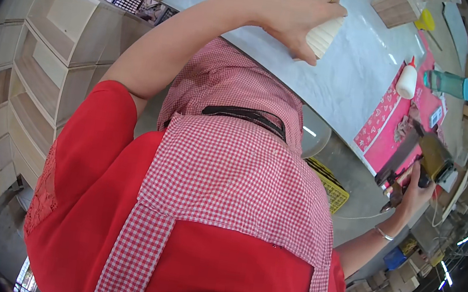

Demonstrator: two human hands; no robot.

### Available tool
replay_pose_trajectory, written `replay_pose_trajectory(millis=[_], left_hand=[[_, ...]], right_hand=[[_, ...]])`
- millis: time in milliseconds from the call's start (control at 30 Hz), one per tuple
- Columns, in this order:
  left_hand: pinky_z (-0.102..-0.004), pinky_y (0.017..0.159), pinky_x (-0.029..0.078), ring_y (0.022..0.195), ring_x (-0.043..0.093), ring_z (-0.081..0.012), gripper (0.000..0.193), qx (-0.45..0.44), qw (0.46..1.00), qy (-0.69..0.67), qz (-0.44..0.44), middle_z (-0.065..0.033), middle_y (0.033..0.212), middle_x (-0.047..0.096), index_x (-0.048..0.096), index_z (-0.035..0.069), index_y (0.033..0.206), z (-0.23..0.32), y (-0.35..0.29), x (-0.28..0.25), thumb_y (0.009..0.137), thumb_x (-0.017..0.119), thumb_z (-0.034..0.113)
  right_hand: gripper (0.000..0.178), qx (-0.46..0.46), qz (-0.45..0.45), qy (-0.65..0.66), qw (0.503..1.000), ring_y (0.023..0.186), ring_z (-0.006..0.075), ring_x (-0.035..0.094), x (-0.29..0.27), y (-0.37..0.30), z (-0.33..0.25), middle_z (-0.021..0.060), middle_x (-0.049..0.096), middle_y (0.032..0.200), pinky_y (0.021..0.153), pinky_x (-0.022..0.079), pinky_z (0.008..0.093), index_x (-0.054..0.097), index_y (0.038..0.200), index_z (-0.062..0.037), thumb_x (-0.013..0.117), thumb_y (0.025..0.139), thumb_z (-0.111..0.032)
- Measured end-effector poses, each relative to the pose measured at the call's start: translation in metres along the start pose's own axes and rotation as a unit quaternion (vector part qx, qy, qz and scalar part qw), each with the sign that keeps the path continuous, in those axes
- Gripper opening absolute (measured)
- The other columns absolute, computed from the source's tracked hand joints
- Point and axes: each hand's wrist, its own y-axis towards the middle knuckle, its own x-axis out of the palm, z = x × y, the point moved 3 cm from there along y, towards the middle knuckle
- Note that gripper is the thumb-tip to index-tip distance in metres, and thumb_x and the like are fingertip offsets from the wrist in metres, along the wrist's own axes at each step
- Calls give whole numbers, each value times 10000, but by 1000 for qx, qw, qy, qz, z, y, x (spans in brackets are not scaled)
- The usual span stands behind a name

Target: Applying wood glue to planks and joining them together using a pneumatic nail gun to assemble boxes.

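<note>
My left hand point(293, 12) reaches to the top of the view and presses flat on the end of a pale ribbed wooden panel point(324, 38) lying on the grey workbench point(350, 72). A ring shows on one finger. My right hand point(417, 194) is at the right edge, wrapped around the handle of a nail gun point(422, 153) with a dark magazine and brownish body. The tool hangs over a pink patterned cloth point(388, 116) at the bench edge. My red top and checked apron fill the middle.
On the bench stand a white glue bottle with a red tip point(407, 81), a teal bottle on its side point(449, 84), a wooden block point(395, 8) and a yellow funnel point(425, 20). Pale wooden shelf units point(51, 51) stand left. A yellow crate point(331, 189) sits below the bench.
</note>
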Motion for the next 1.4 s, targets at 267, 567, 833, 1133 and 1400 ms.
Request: replay_pose_trajectory(millis=[267, 567, 833, 1133, 1400], left_hand=[[-486, 1145, 287, 1284, 466, -359, 881, 16, 998, -15, 53, -216, 1345, 505, 470, 26, 1393, -13, 4, 26, 685, 803, 431], [-506, 1112, 314, 1263, 480, -372, 895, 28, 995, 10, 96, -219, 1318, 533, 467, 16, 1395, -15, -2, 29, 681, 786, 449], [-486, 1109, 320, 1234, 484, -403, 903, 46, 995, 26, 84, -206, 1301, 541, 455, 24, 1397, -14, 6, 23, 685, 797, 462], [-468, 1052, 366, 1185, 538, -364, 859, 38, 998, 11, 42, -184, 1253, 582, 499, 22, 1342, -8, 13, 21, 654, 822, 423], [-442, 985, 397, 1149, 559, -343, 842, -2, 1000, -3, 26, -167, 1212, 597, 518, 29, 1318, -8, 16, 19, 597, 820, 341]], right_hand=[[427, -170, 66, -355, 917, 798, 422, 696, 37, 4, -10, 197, 720, 853, 695, 530, 492, 665, 1120, -22, 742, 850, -344], [549, -125, 117, -370, 913, 933, 415, 661, 57, -9, 74, 209, 684, 1038, 789, 510, 496, 529, 1353, -91, 692, 870, -292], [612, -74, 75, -363, 926, 896, 351, 651, 120, -49, 81, 175, 647, 1063, 768, 499, 478, 500, 1421, -173, 708, 862, -307], [451, -235, -153, 157, 947, 1036, 297, 631, 191, -104, -95, 169, 627, 1138, 879, 503, 360, 600, 1264, 16, 712, 831, -44], [524, -220, -198, 266, 917, 1108, 282, 607, 229, -131, -118, 168, 587, 1235, 946, 480, 354, 561, 1318, 27, 702, 814, 1]])
